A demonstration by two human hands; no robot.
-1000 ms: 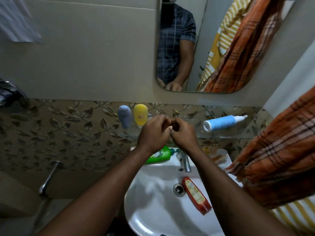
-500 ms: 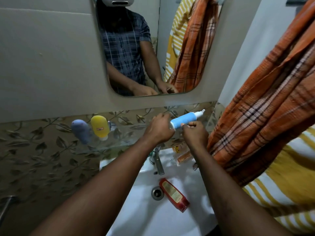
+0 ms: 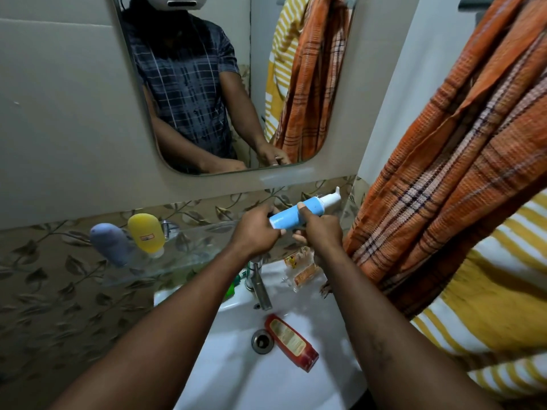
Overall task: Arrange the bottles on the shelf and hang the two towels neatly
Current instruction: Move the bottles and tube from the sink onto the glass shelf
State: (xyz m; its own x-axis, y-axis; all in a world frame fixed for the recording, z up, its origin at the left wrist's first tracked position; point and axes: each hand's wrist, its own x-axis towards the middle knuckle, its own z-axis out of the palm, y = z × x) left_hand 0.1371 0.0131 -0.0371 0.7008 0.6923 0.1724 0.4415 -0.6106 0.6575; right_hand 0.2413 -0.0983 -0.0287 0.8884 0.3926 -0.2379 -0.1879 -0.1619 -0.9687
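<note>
Above the sink (image 3: 225, 377), at the right end of the glass shelf (image 3: 192, 247): both of my hands hold the blue bottle (image 3: 288, 218).

- **Left hand** (image 3: 256, 232): fingers curled round the bottle's base end.
- **Right hand** (image 3: 321, 229): thumb pressed on top of the bottle's middle and fingers wrapped beneath it.
- **Blue bottle**: tilted, with its white pump end pointing up and to the right, toward the leaf-patterned wall (image 3: 44, 291).
- **Shelf**: the grey bottle (image 3: 108, 242) and the yellow bottle (image 3: 146, 233) stand side by side on its left part, the yellow one with its cap downward.
- **Sink**: the red bottle (image 3: 291, 341) lies on its side in the basin, just beside the drain (image 3: 262, 341). The green bottle (image 3: 231, 287) is mostly hidden behind my left forearm, left of the tap (image 3: 260, 287). Small sachets (image 3: 305, 273) lie on the rim to the right of the tap.
- **Room**: the mirror (image 3: 88, 54) above the shelf reflects my torso and both towels. At my right the orange towel (image 3: 458, 173) hangs bunched in front of the yellow towel (image 3: 488, 306).
</note>
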